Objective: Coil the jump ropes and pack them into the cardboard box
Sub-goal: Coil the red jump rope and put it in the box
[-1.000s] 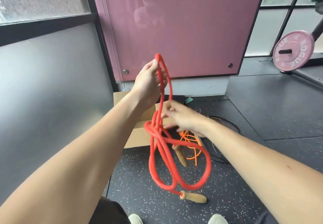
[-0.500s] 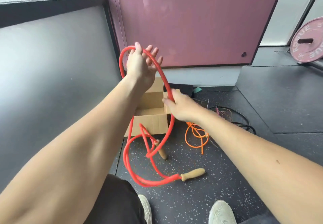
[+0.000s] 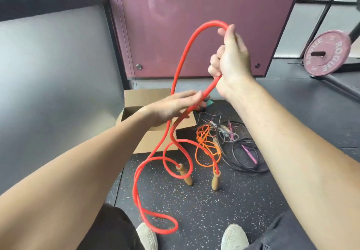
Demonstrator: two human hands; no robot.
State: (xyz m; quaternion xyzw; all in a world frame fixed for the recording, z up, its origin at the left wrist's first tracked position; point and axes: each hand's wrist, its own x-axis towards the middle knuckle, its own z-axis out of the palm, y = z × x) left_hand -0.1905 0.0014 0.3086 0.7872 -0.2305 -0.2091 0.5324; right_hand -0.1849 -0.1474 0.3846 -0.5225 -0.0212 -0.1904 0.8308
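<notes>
Your open brown cardboard box [image 3: 145, 96] stands on the dark speckled rubber floor [image 3: 204, 207] at the left, against the wall. Just in front of it your left hand [image 3: 173, 106] lies flat, fingers straight and together, touching the thick red jump rope [image 3: 211, 86]. The rope arches up from there and runs down in loose curls to the floor, outside the box, where its two wooden handles [image 3: 185, 175] hang near your pale shoes [image 3: 148, 237]. A thin orange rope [image 3: 206, 145] lies tangled beside the box. Higher up, your right hand [image 3: 232, 62] has its fingers curled tight around the red rope. Black cords [image 3: 241, 154] lie coiled further right, a pink weight plate [image 3: 327, 53] beyond.
</notes>
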